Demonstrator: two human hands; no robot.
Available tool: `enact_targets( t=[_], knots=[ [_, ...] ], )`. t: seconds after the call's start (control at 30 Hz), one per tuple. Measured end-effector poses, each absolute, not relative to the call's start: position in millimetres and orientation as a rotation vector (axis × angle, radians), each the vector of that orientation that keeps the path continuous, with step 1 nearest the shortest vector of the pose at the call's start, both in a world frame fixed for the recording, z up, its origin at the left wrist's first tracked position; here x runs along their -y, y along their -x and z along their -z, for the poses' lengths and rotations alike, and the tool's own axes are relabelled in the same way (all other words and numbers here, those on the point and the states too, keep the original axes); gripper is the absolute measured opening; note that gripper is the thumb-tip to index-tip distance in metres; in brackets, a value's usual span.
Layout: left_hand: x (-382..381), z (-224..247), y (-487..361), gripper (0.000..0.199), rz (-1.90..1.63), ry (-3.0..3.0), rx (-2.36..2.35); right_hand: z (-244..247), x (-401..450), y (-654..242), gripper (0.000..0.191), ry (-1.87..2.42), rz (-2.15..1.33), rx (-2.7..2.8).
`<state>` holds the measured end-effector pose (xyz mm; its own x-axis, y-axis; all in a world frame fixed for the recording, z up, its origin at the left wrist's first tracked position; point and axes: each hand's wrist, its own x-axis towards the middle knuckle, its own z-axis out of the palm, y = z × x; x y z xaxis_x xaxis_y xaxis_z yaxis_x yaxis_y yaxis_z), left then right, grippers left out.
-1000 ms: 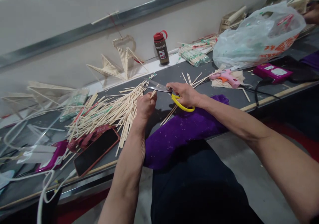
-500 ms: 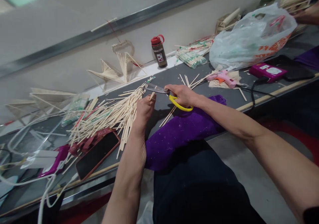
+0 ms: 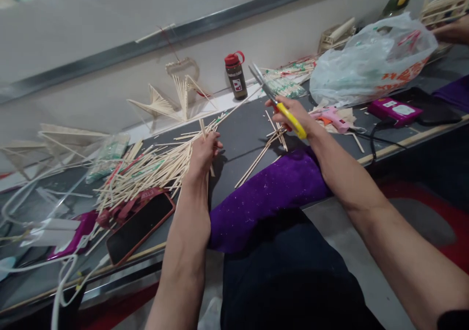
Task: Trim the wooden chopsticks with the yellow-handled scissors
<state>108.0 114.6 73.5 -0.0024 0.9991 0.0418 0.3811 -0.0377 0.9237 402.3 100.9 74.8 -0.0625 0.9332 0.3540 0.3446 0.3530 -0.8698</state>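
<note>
Grips yellow-handled scissors in the right hand, raised over the dark tabletop, blades aimed up toward the back wall (too blurred to tell whether fully closed). Clasps a few thin wooden sticks in the curled left hand, at the right side of a loose stick pile. Holds the two hands well apart, with tabletop between. Below the right hand, a small tangle of crossed sticks; nearer still, a purple cloth speckled with pale bits, across the lap and up to the table. At the rear, an upright red-capped bottle, with fan-shaped stick models to the left and packaged sticks to the right. Farther right, a bulging plastic bag with red-orange print, a pink glue gun nearer the front and a magenta box. To the left, a dark-screened smartphone at the table's front edge, beside a maroon strap, with white cables beyond. At the far right edge, another person's arm behind the bag.
</note>
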Motion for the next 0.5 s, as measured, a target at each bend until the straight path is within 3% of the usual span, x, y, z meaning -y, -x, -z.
enact_targets(
  t=[0.1, 0.37, 0.5],
  knots=[
    [-118.4, -69.4, -116.0, 0.025, -0.926, -1.408, -1.371, -76.4, -99.3, -408.5, 0.037, 1.156, -0.859, 1.573],
    [-133.3, -41.4, -126.7, 0.050, -0.882, -1.540, -1.362, -79.1, -93.7, -398.3, 0.034, 1.176, -0.890, 1.686],
    [-136.6, -40.9, -106.4, 0.047, -0.824, -1.725, -1.299, -78.4, -95.1, -401.1, 0.038, 1.174, -0.894, 1.731]
  ],
)
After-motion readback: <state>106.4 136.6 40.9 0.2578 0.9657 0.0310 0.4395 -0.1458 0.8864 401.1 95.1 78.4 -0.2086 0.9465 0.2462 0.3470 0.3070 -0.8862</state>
